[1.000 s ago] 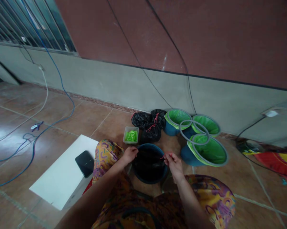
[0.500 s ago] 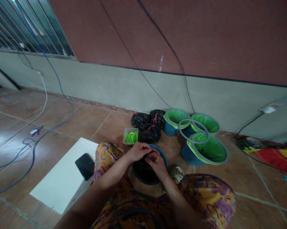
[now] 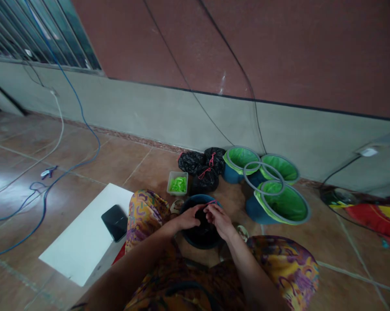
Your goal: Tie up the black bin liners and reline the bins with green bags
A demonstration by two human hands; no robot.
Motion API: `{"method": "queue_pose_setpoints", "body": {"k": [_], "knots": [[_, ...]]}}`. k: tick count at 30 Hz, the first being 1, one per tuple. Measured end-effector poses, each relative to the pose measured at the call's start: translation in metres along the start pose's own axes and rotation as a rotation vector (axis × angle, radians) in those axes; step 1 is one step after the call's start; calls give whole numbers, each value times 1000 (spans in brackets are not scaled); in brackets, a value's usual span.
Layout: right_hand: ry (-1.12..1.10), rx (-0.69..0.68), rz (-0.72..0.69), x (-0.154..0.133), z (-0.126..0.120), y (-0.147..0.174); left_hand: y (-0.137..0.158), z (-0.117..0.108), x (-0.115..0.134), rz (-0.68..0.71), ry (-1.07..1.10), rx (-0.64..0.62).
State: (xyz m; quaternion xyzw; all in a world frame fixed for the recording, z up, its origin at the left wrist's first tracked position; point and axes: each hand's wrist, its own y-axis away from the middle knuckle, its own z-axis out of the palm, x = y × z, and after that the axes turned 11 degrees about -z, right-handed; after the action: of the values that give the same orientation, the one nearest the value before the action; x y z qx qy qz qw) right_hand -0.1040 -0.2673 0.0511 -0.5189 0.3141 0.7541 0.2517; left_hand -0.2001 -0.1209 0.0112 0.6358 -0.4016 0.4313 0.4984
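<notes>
A blue bucket [image 3: 191, 199] stands on the floor between my knees, with a black garbage bag [image 3: 203, 235] inside it. My right hand [image 3: 219, 219] is closed in a pinch over the bucket, with a thin red tie string [image 3: 211, 202] at its fingertips. Facing it, my left hand [image 3: 189, 218] curls its thumb and fingers around the dark plastic at the bag's top; the exact grip is partly hidden. Just beyond the bucket lie several tied black garbage bags [image 3: 205, 180] with red strings.
Green-lined blue bins [image 3: 281, 201] stand ahead right, with a loose grey ring [image 3: 247, 177] across them. A clear tub [image 3: 177, 183] holds bright green strips. A phone [image 3: 115, 222] lies on a white board [image 3: 81, 235] at left. Blue cable [image 3: 93, 162] crosses the floor.
My hands have come apart slightly; the left moved down and the right shifted right. The red string now shows at the right fingertips, and more of the bucket's far rim is visible.
</notes>
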Motion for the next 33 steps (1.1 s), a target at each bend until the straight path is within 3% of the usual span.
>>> {"method": "queue_pose_setpoints", "body": {"k": [8, 12, 14, 17, 20, 23, 25, 28, 31, 33], "knots": [[354, -181, -121, -19, -5, -2, -19, 23, -8, -62, 234, 53], [446, -212, -154, -26, -11, -5, -20, 24, -4, -96, 160, 51], [518, -185, -176, -27, -14, -8, -20, 22, 0, -118, 104, 81], [642, -3, -282, -28, -22, -12, -19, 16, 3, -179, 108, 220], [465, 161, -312, -25, -32, -11, -18, 7, 5, -183, 162, 330], [25, 199, -182, -18, -32, -6, -17, 2, 6, -147, 172, 348], [-63, 211, -92, -11, -24, -4, -17, 4, 7, -119, 92, 321], [159, 181, -41, 1, -6, -6, -19, 11, 10, -26, -91, 222], [473, 62, -171, 8, 7, -16, -22, 18, 12, 115, -200, 163], [580, 31, -256, 8, 9, -22, -20, 21, 10, 102, -239, 178]]}}
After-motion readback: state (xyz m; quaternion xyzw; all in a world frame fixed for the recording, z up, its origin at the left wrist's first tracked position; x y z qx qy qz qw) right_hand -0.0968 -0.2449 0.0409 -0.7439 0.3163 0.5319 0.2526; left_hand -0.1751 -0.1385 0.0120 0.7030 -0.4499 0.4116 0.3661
